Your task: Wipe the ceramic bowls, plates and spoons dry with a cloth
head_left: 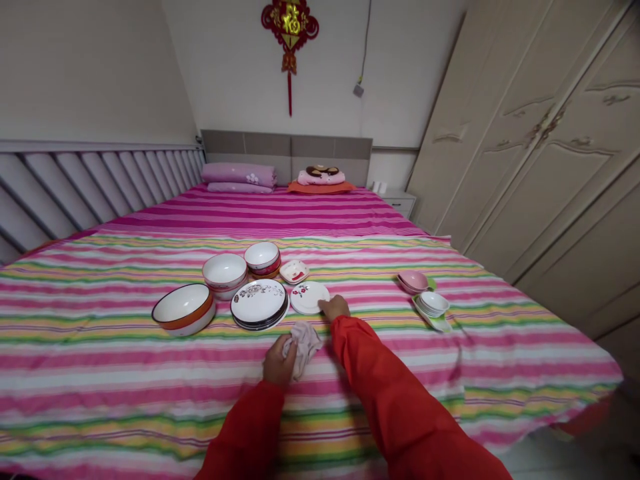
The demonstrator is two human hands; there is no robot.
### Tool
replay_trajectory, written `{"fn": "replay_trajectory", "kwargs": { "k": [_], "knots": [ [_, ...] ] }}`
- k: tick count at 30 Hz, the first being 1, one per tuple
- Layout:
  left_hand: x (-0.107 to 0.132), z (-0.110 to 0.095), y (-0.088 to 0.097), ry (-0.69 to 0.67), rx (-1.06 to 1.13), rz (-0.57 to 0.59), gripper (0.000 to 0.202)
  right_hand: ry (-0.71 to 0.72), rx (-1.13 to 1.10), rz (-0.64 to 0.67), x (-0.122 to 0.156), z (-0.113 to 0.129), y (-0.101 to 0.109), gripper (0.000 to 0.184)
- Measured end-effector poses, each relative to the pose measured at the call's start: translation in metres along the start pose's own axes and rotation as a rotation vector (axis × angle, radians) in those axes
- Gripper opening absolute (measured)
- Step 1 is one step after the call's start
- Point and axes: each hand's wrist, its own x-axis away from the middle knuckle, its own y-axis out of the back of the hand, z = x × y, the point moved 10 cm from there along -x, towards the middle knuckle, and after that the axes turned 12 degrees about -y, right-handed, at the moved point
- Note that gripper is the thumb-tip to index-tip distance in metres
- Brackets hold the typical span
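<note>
My left hand (280, 361) is closed on a crumpled pale pink cloth (306, 343), just above the striped sheet. The fingers of my right hand (336, 307) pinch the right rim of a small white plate with red flowers (309, 297); whether another plate lies beneath it I cannot tell. Directly left of this plate is a stack of larger dark-edged plates (259, 300) with a floral print on top. Behind it lies a small squarish dish (295, 271) with a red mark.
Several bowls stand left: an orange-rimmed bowl (184, 309), white bowls (225, 272) and stacked red-sided bowls (263, 258). To the right sit a pink bowl (414, 281) and small white bowls (434, 303) on a leaf-shaped dish. A bed rail (100, 173) and wardrobe (530, 147) flank the bed.
</note>
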Motion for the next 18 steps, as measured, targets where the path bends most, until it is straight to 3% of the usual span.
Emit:
{"fn": "replay_trajectory", "kwargs": {
  "k": [5, 11, 18],
  "knots": [
    [0.001, 0.002, 0.001, 0.002, 0.018, -0.031, 0.026, -0.024, -0.252, 0.072, -0.001, -0.012, 0.000, 0.023],
    [0.001, -0.004, 0.002, 0.009, 0.097, -0.026, 0.027, -0.038, -0.678, 0.300, 0.024, -0.036, -0.002, 0.010],
    [0.001, -0.009, 0.006, 0.095, 0.361, -0.082, 0.030, -0.128, -1.077, 0.578, 0.067, -0.066, -0.006, 0.026]
  ]
}}
